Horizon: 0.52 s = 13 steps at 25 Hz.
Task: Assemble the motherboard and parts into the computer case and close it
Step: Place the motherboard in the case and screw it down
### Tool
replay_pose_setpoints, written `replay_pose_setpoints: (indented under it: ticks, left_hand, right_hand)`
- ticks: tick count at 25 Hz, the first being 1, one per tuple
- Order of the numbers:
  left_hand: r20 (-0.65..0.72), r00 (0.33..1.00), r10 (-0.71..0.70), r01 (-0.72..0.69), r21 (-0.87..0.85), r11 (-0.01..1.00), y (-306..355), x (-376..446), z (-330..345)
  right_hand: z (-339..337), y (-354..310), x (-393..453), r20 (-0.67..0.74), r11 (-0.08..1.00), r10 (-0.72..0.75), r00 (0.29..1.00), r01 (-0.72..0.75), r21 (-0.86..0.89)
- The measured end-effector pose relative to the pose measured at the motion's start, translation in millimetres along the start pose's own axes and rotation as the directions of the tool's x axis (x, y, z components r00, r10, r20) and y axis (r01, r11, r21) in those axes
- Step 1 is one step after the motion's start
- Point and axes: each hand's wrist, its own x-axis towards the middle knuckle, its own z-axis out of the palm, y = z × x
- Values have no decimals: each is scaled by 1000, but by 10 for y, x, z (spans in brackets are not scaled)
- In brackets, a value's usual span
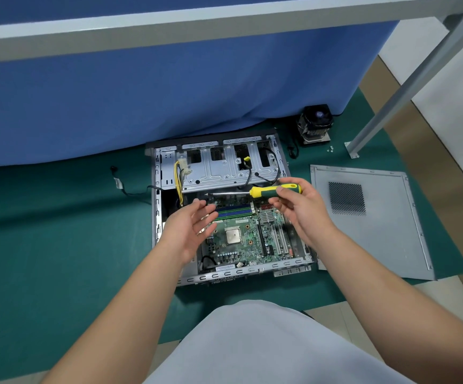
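An open computer case [169,275] lies flat on a green mat. The green motherboard [241,245] sits inside it, with its bare CPU socket [232,235] and blue memory slots showing. My right hand [299,209] hovers above the board and grips the yellow-and-green handle of a screwdriver [269,190], whose shaft points left. My left hand [191,225] floats over the case's left part, palm up, fingers relaxed and holding nothing. The grey side panel [377,225] lies flat to the right of the case. A CPU cooler with fan [314,126] stands behind the case at the right.
A few small screws [330,148] lie on the green mat [58,245] near a metal table leg [391,106]. A loose black cable [122,184] trails left of the case. A blue cloth-covered wall [141,92] stands right behind the case. My light-clothed knee [252,345] is at the bottom.
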Motion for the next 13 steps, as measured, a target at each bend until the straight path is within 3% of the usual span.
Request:
replay_pose_setpoints:
  ticks: [2, 4, 6, 7, 9, 13]
  left_hand:
    - [-33, 997, 72, -65, 178, 982, -7, -10, -73]
    - [-3, 985, 170, -149, 473, 869, -6, -44, -146]
    - [169, 956, 238, -275, 795, 541, -36, -74, -234]
    - [277, 936, 218, -341, 867, 364, -58, -102, -276]
    - [435, 892, 121, -449, 884, 131, -94, -161, -351]
    - [622, 782, -50, -621, 769, -150, -95, -240, -426]
  right_hand:
    - [-57, -29, -4, -17, 1000, 3, 1000, -3, -4]
    - [-86, -34, -19, -28, 1000, 3, 1000, -3, -15]
    - [-119, -30, -41, -31, 998, -1, 1000, -1, -61]
    - [-136, -24, -55, -28, 996, -1, 1000, -2, -85]
    - [-159, -12, -89, -13, 992, 0, 1000, -2, -123]
    - [-164, -5, -152, 47, 977, -10, 999, 20, -210]
